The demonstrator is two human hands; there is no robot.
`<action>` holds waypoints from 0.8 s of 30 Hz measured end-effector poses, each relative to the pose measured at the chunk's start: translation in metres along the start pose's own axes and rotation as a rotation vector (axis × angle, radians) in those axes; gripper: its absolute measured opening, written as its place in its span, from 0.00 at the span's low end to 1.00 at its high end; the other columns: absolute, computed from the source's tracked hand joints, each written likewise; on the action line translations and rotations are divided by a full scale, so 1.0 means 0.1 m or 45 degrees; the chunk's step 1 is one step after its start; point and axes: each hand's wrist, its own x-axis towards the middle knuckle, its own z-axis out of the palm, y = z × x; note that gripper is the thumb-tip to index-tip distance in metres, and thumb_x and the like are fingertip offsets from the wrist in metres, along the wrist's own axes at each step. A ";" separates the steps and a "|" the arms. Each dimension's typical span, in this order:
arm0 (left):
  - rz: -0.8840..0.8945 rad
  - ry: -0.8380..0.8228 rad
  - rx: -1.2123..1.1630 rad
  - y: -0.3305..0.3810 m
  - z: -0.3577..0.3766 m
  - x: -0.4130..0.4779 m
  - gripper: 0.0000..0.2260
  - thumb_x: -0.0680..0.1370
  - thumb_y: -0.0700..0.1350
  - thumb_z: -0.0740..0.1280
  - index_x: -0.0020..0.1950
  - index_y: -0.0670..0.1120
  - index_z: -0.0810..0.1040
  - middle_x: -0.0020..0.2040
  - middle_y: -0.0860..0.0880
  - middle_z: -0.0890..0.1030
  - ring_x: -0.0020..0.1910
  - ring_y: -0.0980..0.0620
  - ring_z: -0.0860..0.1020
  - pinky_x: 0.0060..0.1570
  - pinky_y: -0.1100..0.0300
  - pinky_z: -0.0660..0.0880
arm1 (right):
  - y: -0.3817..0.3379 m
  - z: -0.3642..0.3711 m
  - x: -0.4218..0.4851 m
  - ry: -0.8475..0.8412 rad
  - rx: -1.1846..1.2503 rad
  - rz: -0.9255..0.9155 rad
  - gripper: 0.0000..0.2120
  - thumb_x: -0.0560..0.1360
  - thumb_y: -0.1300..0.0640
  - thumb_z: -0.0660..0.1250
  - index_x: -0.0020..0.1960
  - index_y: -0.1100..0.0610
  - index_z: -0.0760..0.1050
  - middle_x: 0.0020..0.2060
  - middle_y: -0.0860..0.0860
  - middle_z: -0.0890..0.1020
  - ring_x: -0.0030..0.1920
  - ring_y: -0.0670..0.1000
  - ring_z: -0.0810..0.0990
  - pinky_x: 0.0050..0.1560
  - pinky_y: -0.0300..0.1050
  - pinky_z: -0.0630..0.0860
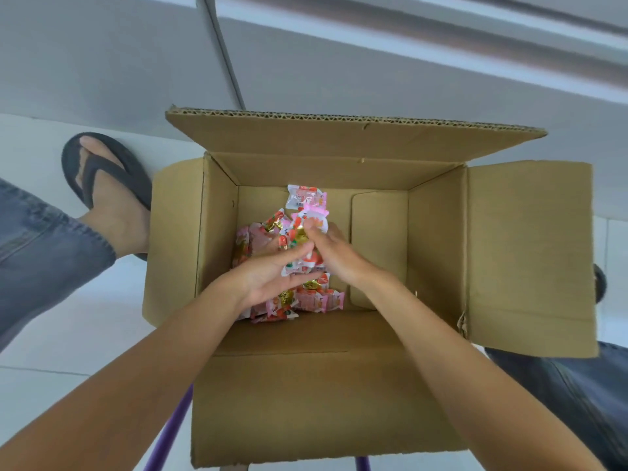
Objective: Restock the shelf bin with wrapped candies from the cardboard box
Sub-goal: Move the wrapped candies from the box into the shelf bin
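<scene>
1. A sandalled foot (102, 192) stands just beside the cardboard box (438, 253).
2. The left hand (272, 277) lies palm-up inside the box, grip released, fingers straight under a bunch of wrapped candies (300, 232).
3. The right hand (338, 254) grasps that bunch, thumb on top, fingertips hidden behind wrappers.
4. The loose candies (316, 299) on the box floor are partly covered by both hands.

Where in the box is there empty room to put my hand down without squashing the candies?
The best bare patch is the floor on the right of the cardboard box, between the wrapped candies and the right wall. A smaller one is the far left corner. The left side is crowded: the pile, plus the left hand and right hand in it.
</scene>
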 end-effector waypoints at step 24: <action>0.211 -0.260 -0.118 0.42 0.14 -0.24 0.14 0.76 0.40 0.65 0.62 0.41 0.75 0.58 0.43 0.80 0.58 0.47 0.80 0.56 0.50 0.79 | -0.27 -0.04 -0.23 0.193 0.325 -0.604 0.13 0.71 0.70 0.67 0.46 0.52 0.77 0.65 0.51 0.76 0.66 0.52 0.75 0.66 0.51 0.73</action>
